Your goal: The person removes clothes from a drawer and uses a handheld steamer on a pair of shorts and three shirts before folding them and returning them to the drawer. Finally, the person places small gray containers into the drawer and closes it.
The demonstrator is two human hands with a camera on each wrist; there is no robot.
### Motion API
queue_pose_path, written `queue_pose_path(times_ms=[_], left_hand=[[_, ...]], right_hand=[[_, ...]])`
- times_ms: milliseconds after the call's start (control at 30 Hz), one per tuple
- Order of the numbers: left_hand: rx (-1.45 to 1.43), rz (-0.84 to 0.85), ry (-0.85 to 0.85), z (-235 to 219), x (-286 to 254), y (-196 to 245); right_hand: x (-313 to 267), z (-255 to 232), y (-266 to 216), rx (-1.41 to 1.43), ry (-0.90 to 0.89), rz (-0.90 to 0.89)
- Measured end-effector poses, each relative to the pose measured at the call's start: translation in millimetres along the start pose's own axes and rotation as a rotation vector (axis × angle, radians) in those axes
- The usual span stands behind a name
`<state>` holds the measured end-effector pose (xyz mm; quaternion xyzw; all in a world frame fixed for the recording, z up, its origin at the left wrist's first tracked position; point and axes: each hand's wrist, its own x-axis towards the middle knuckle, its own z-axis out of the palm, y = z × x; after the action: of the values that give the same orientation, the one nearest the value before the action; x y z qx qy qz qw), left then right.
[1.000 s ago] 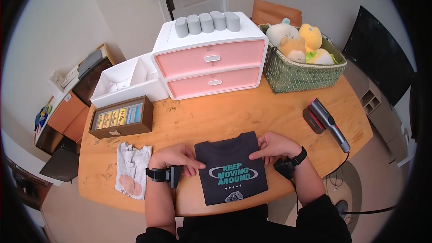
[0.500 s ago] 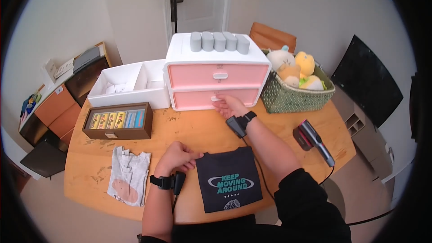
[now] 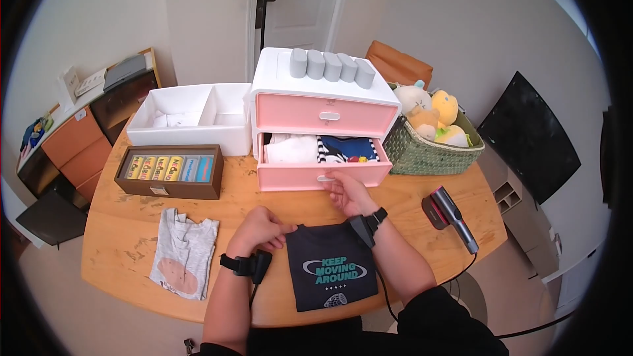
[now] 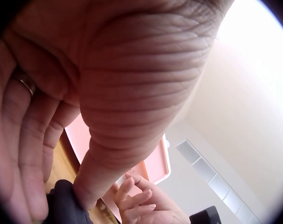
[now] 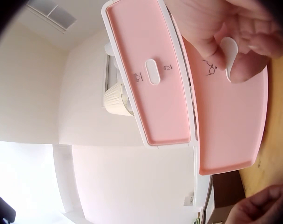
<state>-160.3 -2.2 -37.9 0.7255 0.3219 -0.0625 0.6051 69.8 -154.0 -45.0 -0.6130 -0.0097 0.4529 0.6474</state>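
My right hand (image 3: 348,192) pinches the white handle (image 5: 229,55) of the lower pink drawer (image 3: 290,178), which stands pulled out of the white cabinet (image 3: 277,69). Folded white cloth (image 3: 291,149) and a dark blue patterned cloth (image 3: 346,149) lie inside that drawer. A folded dark T-shirt (image 3: 333,277) with "KEEP MOVING AROUND" on it lies at the table's front. At its upper left corner my left hand (image 3: 258,229) pinches the dark fabric (image 4: 64,198) between thumb and fingers. Left of that arm lies a folded grey T-shirt (image 3: 183,254) with a pinkish print.
Several grey containers (image 3: 331,66) stand on the cabinet. A white divided box (image 3: 191,135) and a brown case of small packs (image 3: 168,188) are at left. To the right are a green basket (image 3: 422,155) of plush toys and a handheld corded appliance (image 3: 455,217).
My right hand left the dark T-shirt, reached the lower drawer's handle and pulled the drawer out toward me, exposing the cloths inside. My left hand remains at the shirt's upper left corner.
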Motion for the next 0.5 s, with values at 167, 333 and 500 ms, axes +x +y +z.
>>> queue_pose_path(times_ms=[167,333,500], left_hand=[[-0.003,0.003,-0.01,0.5,2.8,-2.7],[0.043,0.013,0.003,3.2,2.1,-0.3],[0.025,0.03,0.013,8.0,3.8,-3.8]], right_hand=[[-42.9,1.5,19.3,-0.013,0.003,0.045],[-67.5,-5.3,30.6,-0.028,-0.02,0.025],[-75.1,-8.2,33.7,-0.057,-0.043,0.032]])
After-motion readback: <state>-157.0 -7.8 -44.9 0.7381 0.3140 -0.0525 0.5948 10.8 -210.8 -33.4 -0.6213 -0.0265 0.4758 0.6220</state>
